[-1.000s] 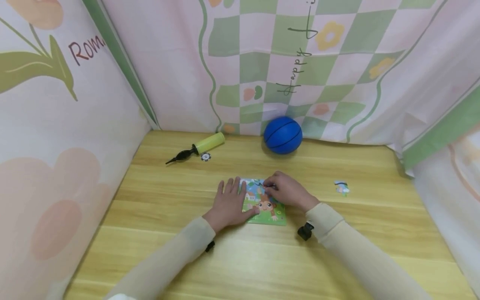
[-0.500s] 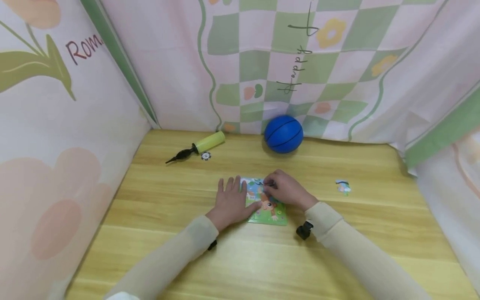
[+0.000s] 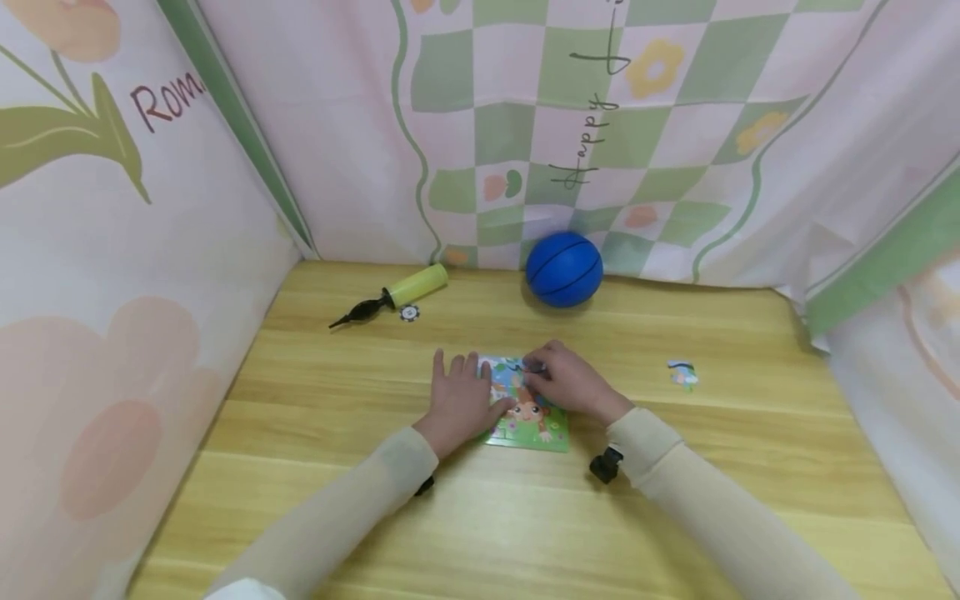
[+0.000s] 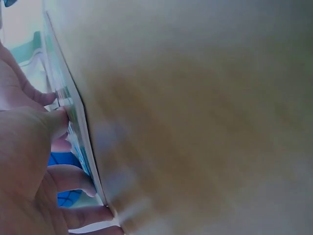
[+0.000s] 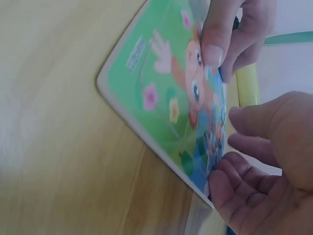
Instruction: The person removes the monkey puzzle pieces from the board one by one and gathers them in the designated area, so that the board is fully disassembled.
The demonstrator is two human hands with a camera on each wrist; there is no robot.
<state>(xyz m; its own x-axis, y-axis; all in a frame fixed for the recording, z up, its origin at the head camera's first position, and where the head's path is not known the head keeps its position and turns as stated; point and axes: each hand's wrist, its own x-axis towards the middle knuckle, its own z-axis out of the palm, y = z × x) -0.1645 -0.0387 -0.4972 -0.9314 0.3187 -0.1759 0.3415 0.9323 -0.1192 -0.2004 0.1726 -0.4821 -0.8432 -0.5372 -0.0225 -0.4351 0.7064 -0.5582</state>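
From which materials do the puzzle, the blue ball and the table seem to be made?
Puzzle: probably printed cardboard or thin wood, smooth; pale edge shows.
Blue ball: perhaps rubber or plastic, satin; even colour, black lines.
Table: apparently wood or laminate, satin; grain and soft glare show.

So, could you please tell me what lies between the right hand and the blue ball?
The head view shows only bare tabletop between the right hand and the blue ball.

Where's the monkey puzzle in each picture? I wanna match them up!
Head: the monkey puzzle is just below the middle, partly hidden by hands.
Left wrist: the monkey puzzle is a thin, slanting strip toward the left.
Right wrist: the monkey puzzle looks big, across the middle, reaching the top.
Shared landmark: the left hand, at the puzzle in all three.
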